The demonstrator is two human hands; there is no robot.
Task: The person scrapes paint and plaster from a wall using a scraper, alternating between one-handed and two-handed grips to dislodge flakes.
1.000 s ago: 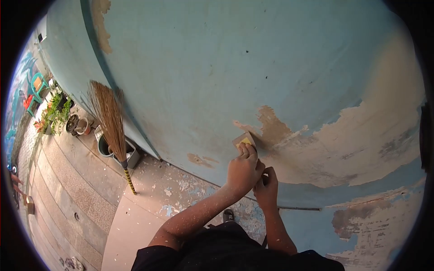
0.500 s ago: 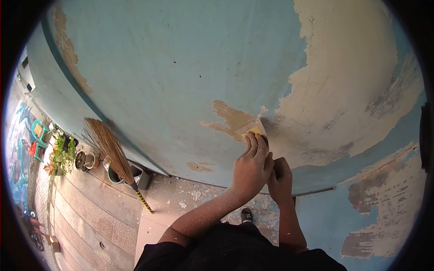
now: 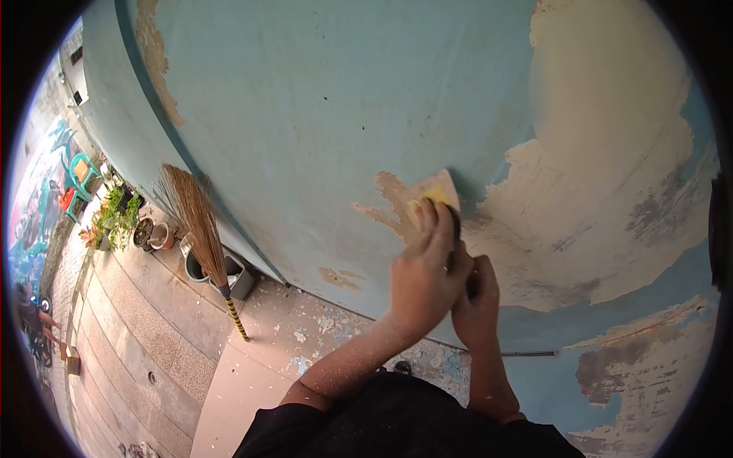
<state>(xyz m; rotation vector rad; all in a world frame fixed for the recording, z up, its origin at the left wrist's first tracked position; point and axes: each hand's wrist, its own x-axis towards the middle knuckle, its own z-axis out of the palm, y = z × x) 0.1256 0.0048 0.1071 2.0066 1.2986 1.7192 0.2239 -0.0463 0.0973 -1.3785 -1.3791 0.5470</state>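
Note:
A scraper (image 3: 443,182) with a wide pale blade and a yellow part is against the blue painted wall (image 3: 321,145), at the right side of a small bare tan patch (image 3: 392,192). The fingers of my left hand (image 3: 424,275) are closed over the yellow part, close behind the blade. Just below and to the right, my right hand (image 3: 476,301) is curled in a fist against the left one, around the handle end. The handle itself is hidden by my hands. Dust and pale specks cover my left forearm.
Right of the scraper spreads a large stripped area (image 3: 595,198). A stick broom (image 3: 200,229) leans on the wall at left, near a grey bin (image 3: 243,282) and potted plants (image 3: 114,214). Paint flakes (image 3: 324,324) litter the floor. Another person's arm (image 3: 47,324) shows at far left.
The scraper and both hands have moved up the wall, and the blade now stands more tilted to the right. My view has shifted, so the wall and broom appear displaced.

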